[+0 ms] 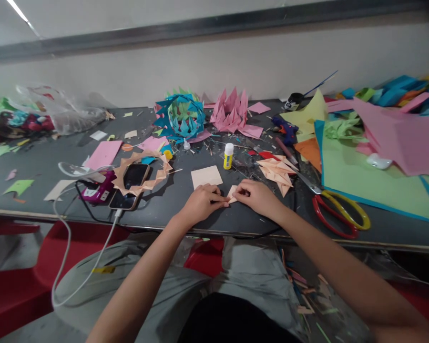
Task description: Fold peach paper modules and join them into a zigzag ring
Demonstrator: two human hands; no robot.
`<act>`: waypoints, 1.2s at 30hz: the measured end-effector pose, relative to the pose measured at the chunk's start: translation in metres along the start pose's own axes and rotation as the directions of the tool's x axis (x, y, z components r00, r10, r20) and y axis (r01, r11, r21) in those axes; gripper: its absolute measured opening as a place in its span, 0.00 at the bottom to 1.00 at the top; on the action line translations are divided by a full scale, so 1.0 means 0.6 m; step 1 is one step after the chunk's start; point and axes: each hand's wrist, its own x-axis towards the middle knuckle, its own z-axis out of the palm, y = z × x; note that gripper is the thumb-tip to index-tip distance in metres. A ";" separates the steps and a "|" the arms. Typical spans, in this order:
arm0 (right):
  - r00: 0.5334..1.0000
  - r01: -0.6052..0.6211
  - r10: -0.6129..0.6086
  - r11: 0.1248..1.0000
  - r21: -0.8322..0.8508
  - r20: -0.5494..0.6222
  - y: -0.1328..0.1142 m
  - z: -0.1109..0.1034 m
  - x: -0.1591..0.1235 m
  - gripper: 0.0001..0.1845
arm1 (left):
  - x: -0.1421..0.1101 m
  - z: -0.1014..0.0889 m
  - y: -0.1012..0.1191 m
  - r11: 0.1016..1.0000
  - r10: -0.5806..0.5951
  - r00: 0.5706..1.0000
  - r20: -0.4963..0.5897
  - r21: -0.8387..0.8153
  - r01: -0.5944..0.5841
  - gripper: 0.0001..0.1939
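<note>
Near the table's front edge, a small folded piece of peach paper lies between my two hands. My left hand is closed on its left side, fingertips pressed down at the edge. On the other side my right hand pinches the paper, with its fingers curled. A flat peach paper sheet lies just beyond my left hand. Behind the hands a yellow glue stick with a white cap stands upright. Several folded peach paper pieces are piled to the right of my right hand.
Scissors with red and yellow handles lie at right, beside large green paper sheets. At left are a peach paper ring, a phone on a white cable and a purple power adapter. Blue and pink paper models stand behind.
</note>
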 end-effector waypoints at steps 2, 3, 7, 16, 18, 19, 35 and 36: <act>1.000 -0.003 0.003 0.999 -0.038 0.008 -0.001 0.002 0.000 0.09 | 0.001 0.000 0.001 1.000 0.005 1.000 0.001 0.010 -0.005 0.11; 1.000 -0.002 0.003 0.998 -0.058 0.010 -0.001 0.002 0.000 0.09 | 0.001 0.000 0.002 1.000 0.007 1.000 0.003 0.017 -0.007 0.11; 1.000 0.019 -0.016 0.992 -0.129 0.020 -0.001 0.003 0.001 0.08 | 0.001 -0.001 0.006 0.998 0.021 1.000 0.018 0.050 -0.022 0.10; 0.997 0.066 -0.058 0.981 -0.181 0.046 -0.002 0.004 0.000 0.07 | -0.044 -0.021 0.029 0.968 0.083 0.995 0.049 0.235 -0.092 0.13; 0.997 0.070 -0.062 0.980 -0.188 0.048 -0.002 0.004 -0.001 0.07 | -0.048 -0.020 0.036 0.967 0.078 0.997 0.015 0.240 -0.079 0.14; 0.997 0.071 -0.063 0.979 -0.192 0.048 -0.002 0.004 -0.002 0.07 | -0.048 -0.018 0.040 0.968 0.074 0.997 -0.002 0.239 -0.071 0.14; 0.997 0.073 -0.065 0.973 -0.218 0.042 -0.009 0.009 -0.007 0.07 | -0.041 0.015 0.063 0.917 0.009 0.996 0.091 0.397 -0.045 0.26; 0.997 0.072 -0.065 0.978 -0.198 0.042 -0.007 0.009 -0.008 0.07 | -0.041 0.018 0.067 0.911 -0.004 0.997 0.078 0.411 -0.028 0.25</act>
